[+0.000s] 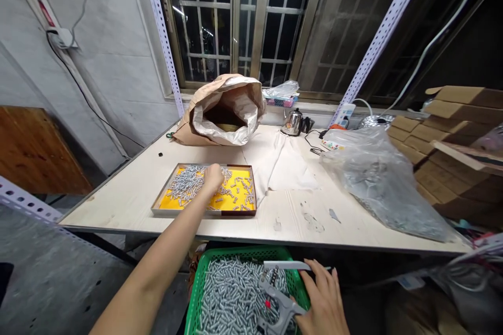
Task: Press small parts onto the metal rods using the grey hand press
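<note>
My left hand [214, 175] reaches down into a shallow tray [204, 212] with a yellow bottom. Its fingers look closed among small silvery screw-like parts [187, 183]; what they grip, if anything, is hidden. More of these parts lie scattered on the tray's right side [238, 188]. Lower down, my right hand [322, 301] is closed around the handles of a grey plier-like hand tool [279, 306] with a spring and a red spot. The tool lies over a green plastic basket [198, 277] heaped with similar silvery parts [231, 293].
A large open paper sack [188, 125] lies behind the tray on the white table [291, 220]. A metal kettle [292, 123] stands at the back. To the right are a clear plastic bag [373, 172] and stacked cardboard boxes [451, 167]. Perforated metal posts [159, 15] rise beside the window.
</note>
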`<state>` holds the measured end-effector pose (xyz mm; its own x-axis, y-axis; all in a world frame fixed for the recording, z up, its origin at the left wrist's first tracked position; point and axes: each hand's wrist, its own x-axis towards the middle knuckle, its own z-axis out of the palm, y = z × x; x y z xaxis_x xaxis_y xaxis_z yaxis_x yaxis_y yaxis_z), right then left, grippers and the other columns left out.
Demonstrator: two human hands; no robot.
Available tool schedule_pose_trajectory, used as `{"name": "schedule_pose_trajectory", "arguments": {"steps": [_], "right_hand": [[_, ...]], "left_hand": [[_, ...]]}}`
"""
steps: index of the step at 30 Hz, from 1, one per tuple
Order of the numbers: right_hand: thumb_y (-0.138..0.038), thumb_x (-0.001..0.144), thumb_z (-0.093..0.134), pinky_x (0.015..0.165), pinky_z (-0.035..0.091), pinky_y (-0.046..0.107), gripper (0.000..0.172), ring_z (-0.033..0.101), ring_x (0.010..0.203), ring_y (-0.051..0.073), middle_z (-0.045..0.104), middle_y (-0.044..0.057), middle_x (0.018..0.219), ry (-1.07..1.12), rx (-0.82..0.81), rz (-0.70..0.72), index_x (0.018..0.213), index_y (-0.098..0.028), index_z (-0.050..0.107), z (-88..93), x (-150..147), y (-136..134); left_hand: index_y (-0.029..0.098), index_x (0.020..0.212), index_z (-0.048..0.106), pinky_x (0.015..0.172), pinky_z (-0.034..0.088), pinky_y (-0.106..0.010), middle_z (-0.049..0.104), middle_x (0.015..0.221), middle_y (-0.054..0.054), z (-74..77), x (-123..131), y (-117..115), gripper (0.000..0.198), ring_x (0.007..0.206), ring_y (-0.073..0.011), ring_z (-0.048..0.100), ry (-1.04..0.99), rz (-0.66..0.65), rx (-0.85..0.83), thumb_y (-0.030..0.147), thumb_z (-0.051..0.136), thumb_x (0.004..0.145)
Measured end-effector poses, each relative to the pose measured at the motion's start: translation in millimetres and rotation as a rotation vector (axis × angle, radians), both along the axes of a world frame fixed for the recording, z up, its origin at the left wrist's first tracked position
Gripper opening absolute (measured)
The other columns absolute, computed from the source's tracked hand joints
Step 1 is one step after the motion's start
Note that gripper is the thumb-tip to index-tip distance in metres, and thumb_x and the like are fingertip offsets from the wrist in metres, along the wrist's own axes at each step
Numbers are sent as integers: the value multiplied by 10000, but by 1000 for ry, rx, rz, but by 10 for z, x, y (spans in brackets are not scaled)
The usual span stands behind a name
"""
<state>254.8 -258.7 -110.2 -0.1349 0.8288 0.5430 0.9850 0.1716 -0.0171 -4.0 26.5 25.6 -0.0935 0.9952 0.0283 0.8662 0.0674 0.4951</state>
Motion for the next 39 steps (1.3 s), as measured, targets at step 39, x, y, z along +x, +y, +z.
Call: {"name": "schedule_pose_trajectory", "arguments": {"steps": [39], "right_hand": [[-119, 650, 469, 1106, 48, 636, 531, 115, 1410, 307, 279, 198, 1473, 90, -63, -16, 1179, -77, 444, 735, -357, 408]], "left_hand": [[104, 1345, 366, 819, 406, -300, 702, 729, 2, -426, 273, -2192, 681, 776, -198, 638, -612, -419, -316, 181, 579, 702]]}}
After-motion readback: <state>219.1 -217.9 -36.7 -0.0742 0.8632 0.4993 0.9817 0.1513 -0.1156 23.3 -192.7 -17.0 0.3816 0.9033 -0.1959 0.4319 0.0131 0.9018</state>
